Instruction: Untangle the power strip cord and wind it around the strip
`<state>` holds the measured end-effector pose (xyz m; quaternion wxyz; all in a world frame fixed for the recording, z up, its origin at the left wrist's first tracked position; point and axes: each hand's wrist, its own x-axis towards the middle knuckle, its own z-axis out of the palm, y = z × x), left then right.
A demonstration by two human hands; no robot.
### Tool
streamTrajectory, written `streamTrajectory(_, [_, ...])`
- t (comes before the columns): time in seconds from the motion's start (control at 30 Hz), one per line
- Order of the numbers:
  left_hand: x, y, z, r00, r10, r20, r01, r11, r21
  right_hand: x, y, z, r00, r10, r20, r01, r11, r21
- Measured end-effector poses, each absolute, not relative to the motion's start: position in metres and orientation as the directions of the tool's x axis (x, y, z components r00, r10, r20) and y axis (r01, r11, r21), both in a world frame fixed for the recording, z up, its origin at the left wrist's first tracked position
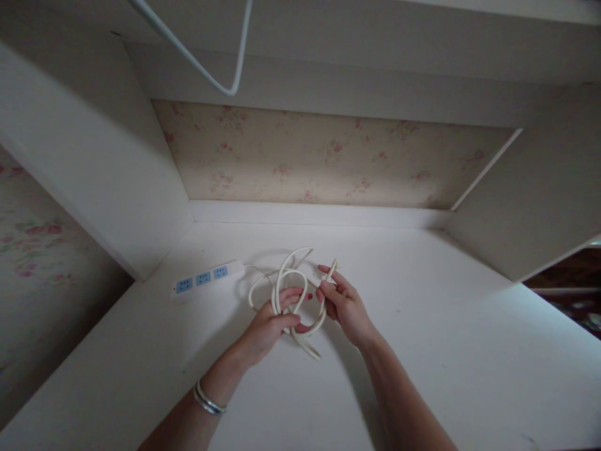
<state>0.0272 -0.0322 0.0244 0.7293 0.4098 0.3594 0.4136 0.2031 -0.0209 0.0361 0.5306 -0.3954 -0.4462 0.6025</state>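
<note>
A white power strip with blue sockets lies on the white desk top, left of my hands. Its white cord is gathered in loose loops above the surface. Several loops pass through my left hand, which is closed around them with thumb and fingers. My right hand pinches another stretch of the cord, just to the right of the loops. The cord's plug end cannot be made out clearly near the right fingers. A silver bangle circles my left wrist.
The white desk top runs beneath both hands. Side panels rise at left and right, and a shelf crosses above. Floral wallpaper covers the back. A bent white rod or wire hangs at the upper left.
</note>
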Motion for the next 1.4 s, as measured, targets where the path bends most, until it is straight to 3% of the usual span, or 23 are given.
streamTrajectory(0.37, [0.023,-0.027,0.008,0.491,0.830,-0.263,-0.176,0.390,0.904,0.211,-0.021,0.038,-0.047,0.998,0.031,-0.449,0.006,-0.893])
streamTrajectory(0.53, [0.024,-0.029,0.014,0.507,0.817,-0.274,-0.196,0.419,0.887,0.219,-0.018,0.038,-0.043,0.999,-0.026,-0.550,-0.045,-0.834])
streamTrajectory(0.8, [0.019,-0.028,0.018,0.434,0.844,-0.314,-0.189,0.427,0.884,0.259,0.001,0.018,0.205,0.978,-0.030,-0.736,0.134,-0.664])
streamTrajectory(0.93, [0.018,-0.028,0.021,0.414,0.858,-0.305,-0.183,0.407,0.895,0.271,0.006,0.007,0.295,0.941,-0.165,-0.811,0.156,-0.564])
streamTrajectory(1.27, [0.018,-0.026,0.016,0.362,0.897,-0.252,-0.219,0.345,0.913,0.279,0.004,0.006,0.341,0.940,-0.029,-0.773,0.263,-0.578])
streamTrajectory(1.4, [0.016,-0.025,0.017,0.369,0.901,-0.227,-0.244,0.330,0.912,0.271,0.002,0.019,0.431,0.902,0.025,-0.712,0.357,-0.604])
